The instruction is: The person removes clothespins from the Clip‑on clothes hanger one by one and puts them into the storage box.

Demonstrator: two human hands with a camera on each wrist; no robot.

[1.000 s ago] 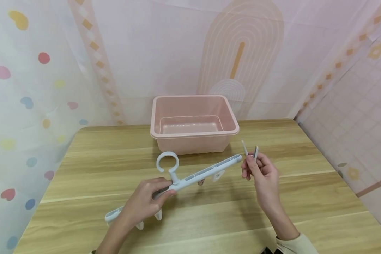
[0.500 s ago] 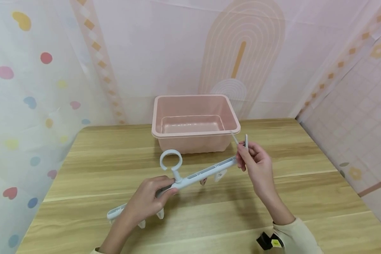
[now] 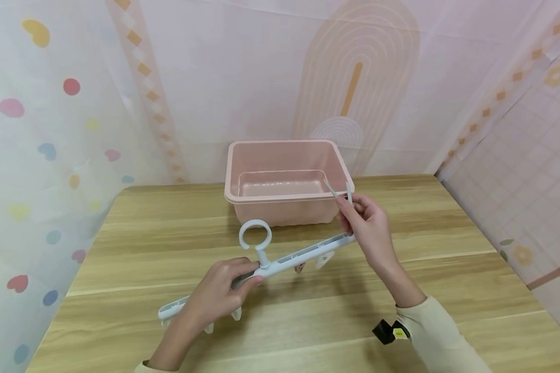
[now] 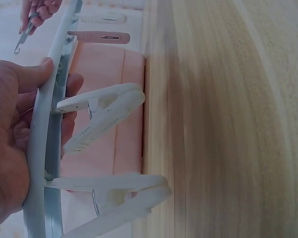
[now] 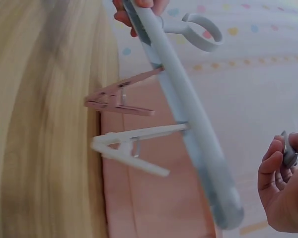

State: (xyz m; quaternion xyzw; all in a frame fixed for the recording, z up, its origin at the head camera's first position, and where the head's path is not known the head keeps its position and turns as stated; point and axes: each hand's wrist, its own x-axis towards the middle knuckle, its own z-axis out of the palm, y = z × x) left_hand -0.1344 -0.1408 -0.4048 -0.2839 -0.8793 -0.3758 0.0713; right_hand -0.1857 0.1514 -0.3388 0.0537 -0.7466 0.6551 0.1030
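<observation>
My left hand (image 3: 221, 292) grips the middle of a white hanger bar (image 3: 303, 254) with a ring hook (image 3: 255, 235), held tilted just above the wooden table (image 3: 168, 233). Several clothes clips hang under it, white ones (image 4: 104, 114) and a pink one (image 5: 119, 101). The left hand's fingers (image 4: 12, 144) wrap the bar (image 4: 44, 144). My right hand (image 3: 365, 224) pinches a small loose clip (image 3: 339, 190) above the bar's right end, in front of the pink bin's (image 3: 235, 171) front right corner. In the right wrist view that hand (image 5: 283, 198) is beside the bar's tip (image 5: 223, 208).
The pink plastic bin stands at the back middle of the table and looks empty. Patterned curtain walls close in the left, back and right sides. A small black device (image 3: 387, 331) sits at my right wrist.
My right hand with the small clip has moved left and up, from right of the hanger's end to above it near the bin's rim. The left hand and hanger barely shifted.
</observation>
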